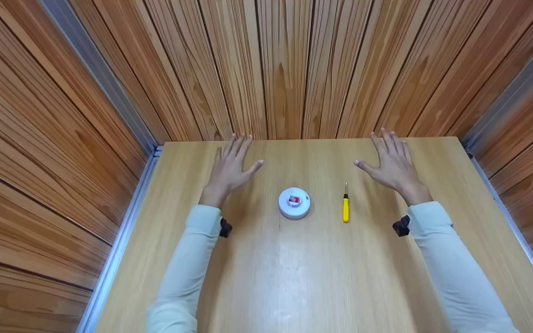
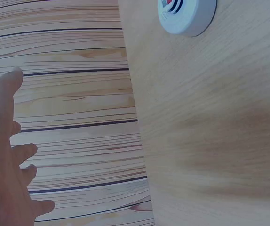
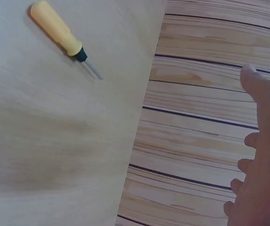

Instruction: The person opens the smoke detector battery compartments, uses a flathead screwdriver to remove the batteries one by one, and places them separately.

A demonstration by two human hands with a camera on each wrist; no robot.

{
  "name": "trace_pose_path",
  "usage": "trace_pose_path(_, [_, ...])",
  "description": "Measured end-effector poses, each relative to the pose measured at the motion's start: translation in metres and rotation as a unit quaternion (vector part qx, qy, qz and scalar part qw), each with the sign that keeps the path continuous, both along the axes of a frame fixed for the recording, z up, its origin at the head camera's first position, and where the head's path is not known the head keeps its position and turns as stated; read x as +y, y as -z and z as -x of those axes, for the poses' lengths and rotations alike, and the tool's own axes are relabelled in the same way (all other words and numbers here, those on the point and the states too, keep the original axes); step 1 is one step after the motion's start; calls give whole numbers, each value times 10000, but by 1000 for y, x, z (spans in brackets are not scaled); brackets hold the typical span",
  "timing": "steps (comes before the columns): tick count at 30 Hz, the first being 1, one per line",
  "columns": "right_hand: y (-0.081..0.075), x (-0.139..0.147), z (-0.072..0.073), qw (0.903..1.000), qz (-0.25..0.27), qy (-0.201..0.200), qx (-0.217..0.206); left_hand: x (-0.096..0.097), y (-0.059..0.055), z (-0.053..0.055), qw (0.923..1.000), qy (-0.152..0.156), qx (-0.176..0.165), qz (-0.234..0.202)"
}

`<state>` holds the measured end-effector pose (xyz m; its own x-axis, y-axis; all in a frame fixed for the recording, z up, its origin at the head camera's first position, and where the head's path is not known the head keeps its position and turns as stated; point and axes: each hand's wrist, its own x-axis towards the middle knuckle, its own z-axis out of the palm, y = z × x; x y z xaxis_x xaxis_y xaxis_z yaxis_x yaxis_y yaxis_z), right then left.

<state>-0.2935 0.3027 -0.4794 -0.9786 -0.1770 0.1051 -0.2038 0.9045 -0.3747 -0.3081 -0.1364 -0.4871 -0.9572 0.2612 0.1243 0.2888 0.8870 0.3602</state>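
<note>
Over the far left part of the table, my left hand (image 1: 231,172) is spread with straight fingers and holds nothing. My right hand (image 1: 393,167) is likewise spread at the far right, its thumb pointing inward. Between them lies a round white smoke detector (image 1: 294,209) with a red-and-white label on its raised centre; the left wrist view catches part of this smoke detector (image 2: 191,16) at the top. A screwdriver (image 1: 345,209) with a yellow handle and black collar lies nearer the right hand, tip pointing away from me. The right wrist view shows the screwdriver (image 3: 59,30) apart from the hand.
The light wooden table (image 1: 285,286) ends at a wood-plank back wall (image 1: 285,69). Plank walls also stand at the left (image 1: 40,138) and right, with a metal rail (image 1: 123,231) along the table's left side. Both wrists wear small black cameras.
</note>
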Motion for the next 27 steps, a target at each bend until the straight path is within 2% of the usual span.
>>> trace_pose_path(7, [4, -6, -3, 9981, 580, 61, -186, 4, 8, -4, 9996, 27, 237, -132])
trace_pose_path(12, [5, -14, -5, 9956, 933, 27, -124, 5, 12, -7, 9988, -5, 380, -315])
trace_pose_path(19, [10, -25, -9, 9942, 1070, 3, -81, 9, 18, -11, 9963, -74, 498, -700])
trace_pose_path(27, [16, -40, -11, 9905, 1347, -121, 256, 12, 25, -16, 9898, -45, 677, -1251])
